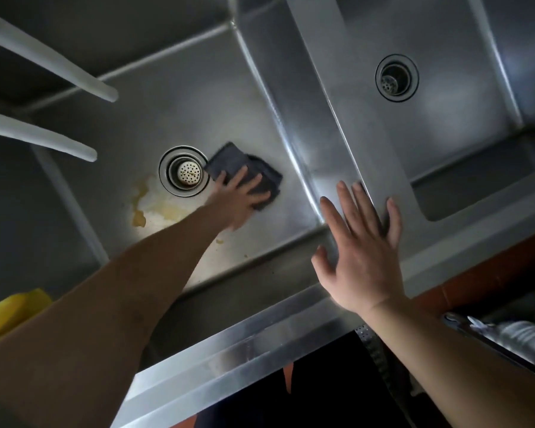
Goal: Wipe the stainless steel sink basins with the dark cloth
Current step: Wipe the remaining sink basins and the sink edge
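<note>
Beside the round strainer drain point(184, 171) of the left stainless steel basin point(173, 97), the left hand point(238, 200) presses a folded dark grey cloth point(247, 171) flat against the floor, fingers spread straight. Yellowish stains point(155, 208) lie just beside. The right hand point(363, 257), fingers splayed and holding nothing, hovers by the steel divider point(337, 97).

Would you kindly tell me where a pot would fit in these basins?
The right basin is bare around its drain. The left basin is crowded: left hand pressing the cloth beside the drain, stains in front.
</note>
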Motion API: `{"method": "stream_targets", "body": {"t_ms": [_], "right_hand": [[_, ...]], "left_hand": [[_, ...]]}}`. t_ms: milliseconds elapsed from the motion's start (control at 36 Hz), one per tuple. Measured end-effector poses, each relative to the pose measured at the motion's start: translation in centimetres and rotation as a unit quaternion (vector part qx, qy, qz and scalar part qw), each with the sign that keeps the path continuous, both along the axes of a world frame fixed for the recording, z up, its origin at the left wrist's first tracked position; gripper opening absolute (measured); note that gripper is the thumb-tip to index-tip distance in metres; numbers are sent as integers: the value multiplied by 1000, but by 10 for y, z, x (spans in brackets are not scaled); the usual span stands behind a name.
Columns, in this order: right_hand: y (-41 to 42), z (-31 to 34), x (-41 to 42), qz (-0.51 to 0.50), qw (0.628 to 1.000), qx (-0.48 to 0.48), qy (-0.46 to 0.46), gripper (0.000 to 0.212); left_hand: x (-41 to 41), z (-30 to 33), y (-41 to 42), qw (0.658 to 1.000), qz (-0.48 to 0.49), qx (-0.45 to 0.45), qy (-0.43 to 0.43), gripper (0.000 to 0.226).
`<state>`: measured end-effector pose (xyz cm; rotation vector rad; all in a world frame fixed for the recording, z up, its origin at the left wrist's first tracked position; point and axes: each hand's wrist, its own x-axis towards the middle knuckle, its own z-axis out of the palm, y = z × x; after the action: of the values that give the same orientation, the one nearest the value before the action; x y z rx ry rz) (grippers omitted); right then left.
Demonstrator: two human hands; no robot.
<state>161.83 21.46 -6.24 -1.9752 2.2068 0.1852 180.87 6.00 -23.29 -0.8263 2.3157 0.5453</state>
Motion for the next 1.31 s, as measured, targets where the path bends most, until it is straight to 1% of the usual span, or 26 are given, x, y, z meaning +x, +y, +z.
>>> {"method": "stream_targets", "body": {"t_ms": [56,111,194,306,361,389,417,472,500,528,583,611,639,667,694,750,806,861,917,972,1028,1083,1139,1167,1194,1306], "right_hand": [[1,0,0,4,1000,11,4,70],[1,0,0,1,1000,22,8,67],[1,1,1,4,999,35,15,63],[1,2,2,4,999,43,20,60],[1,1,3,3,999,37,22,58],[2,0,3,4,999,34,24,57],[2,0,2,7,999,29,23,56],[4,1,3,20,1000,10,13,53],[6,1,3,30,999,5,14,50],[6,2,4,39,999,11,24,47],[4,5,6,43,994,74,69,46],[0,7,8,40,988,119,93,48],[-5,9,11,39,980,161,114,50],[-11,13,14,46,972,191,131,51],[-17,15,16,62,966,206,145,53],[-29,19,25,133,956,219,141,56],[-39,18,38,205,944,250,73,57],[-48,10,53,234,925,298,-22,61],[-59,-6,67,241,905,341,-79,65],[-71,-28,77,263,891,360,-85,67],[-83,-51,82,305,876,368,-61,68],[-94,-74,85,373,857,354,-23,67],[-103,-92,89,456,830,322,13,65],[-106,-101,91,495,812,308,27,64],[-109,-107,93,529,795,295,35,64],[-107,-139,103,642,721,257,49,67]], "left_hand": [[16,3,29,992,-126,19,-5,53],[33,9,54,977,-206,55,-9,50],[54,18,65,973,-218,72,-21,44],[71,38,49,960,-247,88,-101,45],[76,53,44,960,-201,120,-153,43],[77,63,42,963,-149,147,-169,41],[78,74,40,967,-75,177,-166,38],[79,99,40,964,117,221,-92,39],[80,112,43,950,216,223,-32,42],[81,126,48,928,306,210,31,44],[87,154,61,864,454,162,145,45],[92,168,71,833,503,134,189,44],[98,180,82,812,532,99,216,43],[106,190,95,803,548,57,225,44],[112,198,108,802,555,10,220,45],[124,213,138,788,579,-87,188,48],[130,222,168,752,620,-169,149,54],[135,224,197,703,668,-222,106,65],[139,221,220,653,716,-240,61,75],[139,214,235,593,768,-239,13,78],[134,204,239,530,818,-223,-14,79],[125,193,234,466,862,-200,-20,75],[117,184,226,418,885,-200,-40,68],[115,180,223,403,889,-209,-57,65],[113,178,220,398,887,-223,-73,64],[113,169,219,396,874,-264,-99,63]]}}
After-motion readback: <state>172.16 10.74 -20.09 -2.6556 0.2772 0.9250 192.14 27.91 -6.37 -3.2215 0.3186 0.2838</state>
